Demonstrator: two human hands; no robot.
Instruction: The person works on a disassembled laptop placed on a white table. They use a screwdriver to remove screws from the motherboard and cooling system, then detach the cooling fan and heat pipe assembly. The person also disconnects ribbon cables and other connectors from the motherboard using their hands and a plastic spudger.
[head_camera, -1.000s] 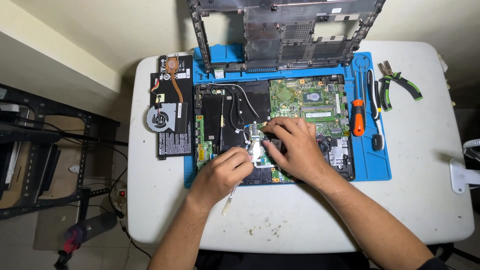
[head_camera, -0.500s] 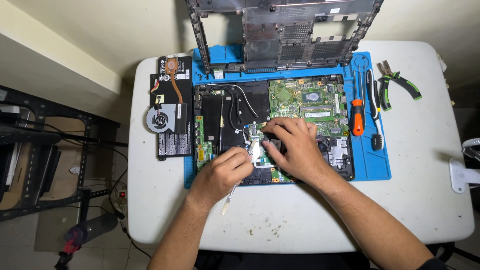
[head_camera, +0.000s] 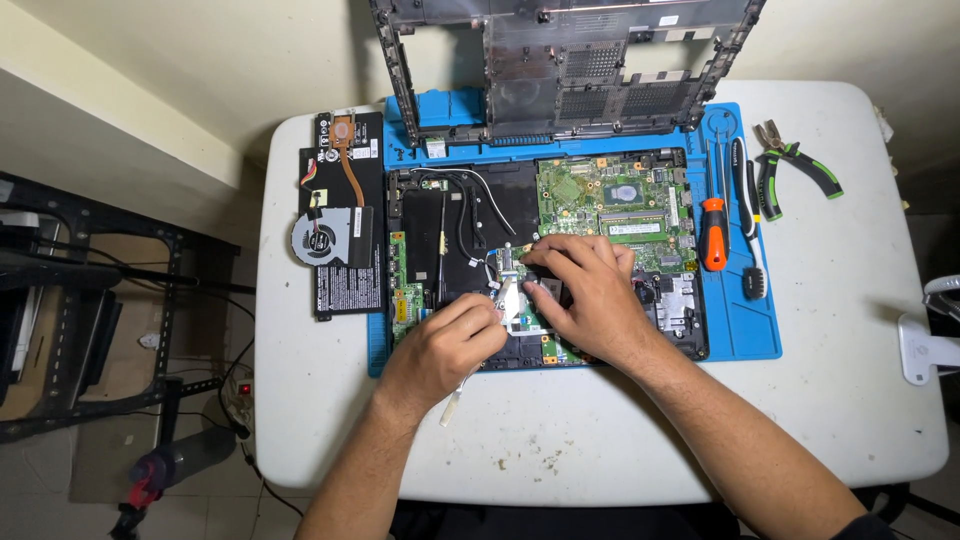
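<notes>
Hands: left hand pinching 1 thin tool, right hand flat on 1 motherboard.

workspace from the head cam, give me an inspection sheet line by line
surface: white table with a blue mat under the work
job's things: opened laptop base with green board; thin pale tool in the left hand
clutter: fan with copper pipe on a black battery, orange-handled screwdriver, green-handled pliers, removed black cover
grippers: left hand grips the tool; right hand presses on the base's middle
cables: black wires loop inside the base
surroundings: black rack, floor bottle
</notes>
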